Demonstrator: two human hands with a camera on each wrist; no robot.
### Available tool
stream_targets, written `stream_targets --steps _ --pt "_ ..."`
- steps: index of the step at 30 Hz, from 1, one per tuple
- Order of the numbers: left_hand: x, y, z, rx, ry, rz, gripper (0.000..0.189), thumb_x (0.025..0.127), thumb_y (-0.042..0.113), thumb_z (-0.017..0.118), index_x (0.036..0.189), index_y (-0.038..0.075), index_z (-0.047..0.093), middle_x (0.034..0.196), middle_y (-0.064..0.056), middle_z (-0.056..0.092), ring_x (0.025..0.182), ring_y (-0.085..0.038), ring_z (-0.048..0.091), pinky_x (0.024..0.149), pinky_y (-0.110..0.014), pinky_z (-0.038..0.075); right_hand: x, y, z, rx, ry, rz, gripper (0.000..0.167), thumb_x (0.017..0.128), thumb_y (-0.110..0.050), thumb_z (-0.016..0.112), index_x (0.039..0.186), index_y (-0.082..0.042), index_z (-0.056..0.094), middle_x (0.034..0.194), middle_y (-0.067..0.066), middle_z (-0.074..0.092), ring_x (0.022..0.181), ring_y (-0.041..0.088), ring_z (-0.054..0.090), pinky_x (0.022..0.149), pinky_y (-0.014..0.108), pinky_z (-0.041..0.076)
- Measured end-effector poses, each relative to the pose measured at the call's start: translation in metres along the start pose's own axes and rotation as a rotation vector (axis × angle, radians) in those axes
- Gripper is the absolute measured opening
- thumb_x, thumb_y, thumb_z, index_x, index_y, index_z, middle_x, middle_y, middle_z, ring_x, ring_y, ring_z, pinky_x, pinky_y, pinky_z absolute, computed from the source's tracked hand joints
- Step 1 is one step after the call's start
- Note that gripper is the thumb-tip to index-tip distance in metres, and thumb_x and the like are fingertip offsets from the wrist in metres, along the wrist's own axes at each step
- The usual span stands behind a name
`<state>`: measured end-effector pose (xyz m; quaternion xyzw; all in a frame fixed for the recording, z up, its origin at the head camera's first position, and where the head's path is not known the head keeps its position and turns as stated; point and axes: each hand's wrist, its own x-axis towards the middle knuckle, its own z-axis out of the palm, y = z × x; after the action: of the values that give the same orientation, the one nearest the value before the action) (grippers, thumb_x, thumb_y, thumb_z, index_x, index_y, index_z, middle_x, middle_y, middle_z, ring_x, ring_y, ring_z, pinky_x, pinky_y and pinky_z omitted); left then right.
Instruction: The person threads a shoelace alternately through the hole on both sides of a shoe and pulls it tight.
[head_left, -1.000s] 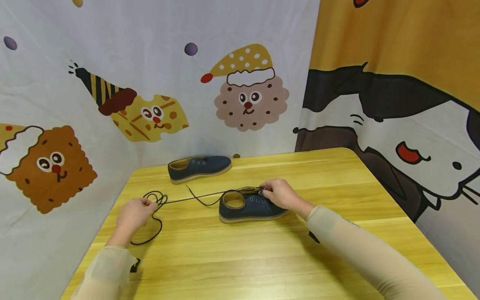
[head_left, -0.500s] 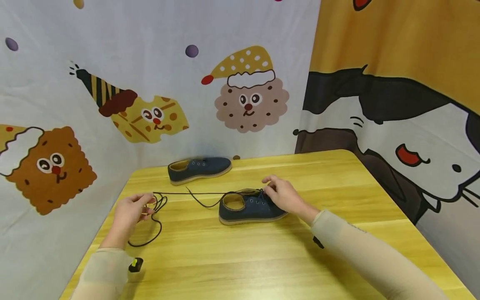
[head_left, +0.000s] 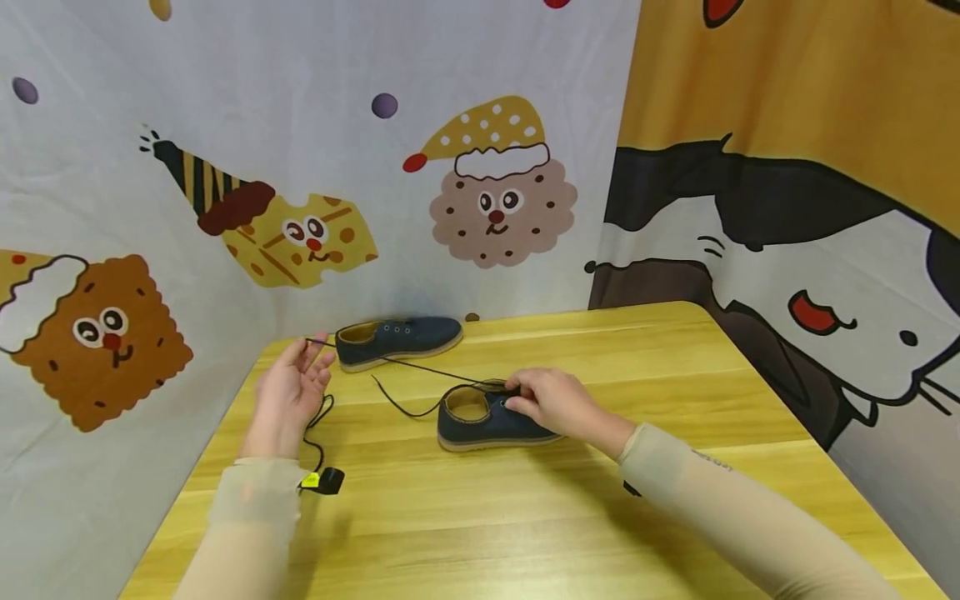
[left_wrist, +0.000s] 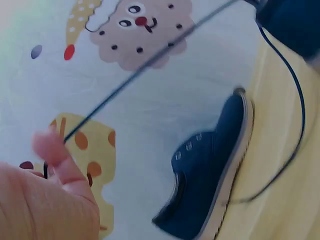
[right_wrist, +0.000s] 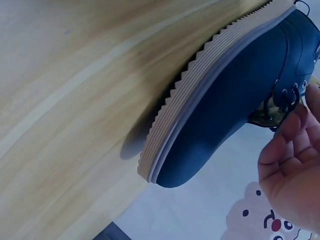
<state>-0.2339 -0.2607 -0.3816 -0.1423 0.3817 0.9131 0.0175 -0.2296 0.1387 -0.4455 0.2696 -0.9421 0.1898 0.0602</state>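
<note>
A navy lace-up shoe point(head_left: 491, 425) with a tan sole stands on the table, its toe partly behind my right hand point(head_left: 558, 402). The fingers of that hand are bent at the eyelets, pinching the dark shoelace point(right_wrist: 295, 95) there. Farther left, my left hand point(head_left: 291, 387) is raised with its palm partly showing. It holds a long stretch of the shoelace point(left_wrist: 120, 91) near the thumb and forefinger, and this runs taut to the shoe. Another lace end lies loose left of the shoe. Exactly how the left fingers grip is partly hidden.
A matching navy shoe point(head_left: 423, 335), with no lace seen in its eyelets, stands at the table's back edge. The taut lace crosses in front of it. Behind the wooden table point(head_left: 480, 517) hangs a cartoon-printed curtain point(head_left: 480, 50).
My left hand has moved up and away, turning its palm into view, and the lace it holds has risen. The right hand has shifted slightly left along the eyelets and bent its fingers.
</note>
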Motion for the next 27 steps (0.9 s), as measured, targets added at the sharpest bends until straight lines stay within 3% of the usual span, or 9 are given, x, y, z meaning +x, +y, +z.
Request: stream_targets --steps 2,5,7,13,16,20,23,27 --pt "0.003 -0.002 0.004 -0.019 0.005 -0.001 0.015 0.100 0.027 0.056 0.109 0.014 0.055 0.095 0.005 0.065 0.067 -0.012 0.058 0.052 -0.022 0.045 0.000 0.000 0.001 0.001 -0.027 0.013 0.029 0.093 -0.040 0.067 0.115 -0.022 0.072 0.070 -0.015 0.055 0.055 0.001 0.046 0.055 0.021 0.040" --pt "0.006 -0.004 0.005 0.028 0.005 0.008 0.015 0.098 0.027 0.058 0.099 0.014 0.065 0.093 0.006 0.059 0.065 -0.008 0.052 0.051 -0.019 0.043 -0.001 0.001 0.001 0.017 -0.060 0.026 0.030 0.093 -0.039 0.068 0.117 -0.021 0.073 0.069 -0.014 0.056 0.055 0.002 0.046 0.054 0.021 0.039" --pt "0.008 -0.006 0.006 0.097 0.006 0.026 0.015 0.096 0.027 0.059 0.096 0.015 0.069 0.094 0.007 0.059 0.065 -0.007 0.051 0.050 -0.018 0.043 -0.001 0.002 0.001 0.032 -0.073 0.030 0.029 0.092 -0.037 0.069 0.116 -0.021 0.074 0.068 -0.014 0.057 0.054 0.003 0.046 0.053 0.021 0.037" --pt "0.011 -0.017 0.013 0.362 0.021 0.103 0.017 0.094 0.028 0.064 0.108 0.019 0.067 0.096 0.010 0.066 0.065 -0.006 0.055 0.049 -0.018 0.043 0.000 0.006 0.001 0.095 -0.106 0.069 0.027 0.092 -0.036 0.069 0.115 -0.023 0.074 0.067 -0.012 0.056 0.053 0.005 0.042 0.053 0.022 0.033" --pt "0.013 -0.026 0.019 0.575 0.023 0.156 0.026 0.094 0.031 0.065 0.115 0.016 0.065 0.099 0.009 0.067 0.069 -0.007 0.057 0.051 -0.019 0.045 0.000 0.006 0.002 0.127 -0.114 0.081 0.025 0.093 -0.035 0.069 0.114 -0.022 0.074 0.067 -0.011 0.056 0.054 0.006 0.042 0.054 0.022 0.033" --pt "0.013 -0.041 0.033 1.018 -0.035 0.276 0.027 0.096 0.035 0.063 0.116 0.017 0.067 0.099 0.005 0.062 0.073 -0.011 0.053 0.057 -0.023 0.046 0.001 0.006 0.001 0.174 -0.118 0.081 0.023 0.092 -0.032 0.070 0.112 -0.021 0.074 0.069 -0.010 0.056 0.057 0.007 0.044 0.055 0.023 0.035" --pt "0.011 -0.056 0.048 1.336 -0.128 0.431 0.018 0.096 0.034 0.064 0.107 0.022 0.072 0.101 0.003 0.062 0.080 -0.017 0.053 0.066 -0.031 0.049 0.001 0.006 0.000 0.208 -0.115 0.088 0.021 0.092 -0.031 0.071 0.110 -0.021 0.075 0.070 -0.009 0.058 0.059 0.008 0.046 0.057 0.023 0.037" --pt "0.011 -0.080 0.069 1.577 -0.279 0.658 0.009 0.092 0.028 0.069 0.095 0.022 0.076 0.114 -0.001 0.064 0.105 -0.027 0.056 0.096 -0.046 0.045 0.001 0.006 0.000 0.229 -0.100 0.082 0.019 0.091 -0.029 0.072 0.107 -0.021 0.075 0.077 -0.009 0.062 0.064 0.008 0.050 0.059 0.023 0.042"
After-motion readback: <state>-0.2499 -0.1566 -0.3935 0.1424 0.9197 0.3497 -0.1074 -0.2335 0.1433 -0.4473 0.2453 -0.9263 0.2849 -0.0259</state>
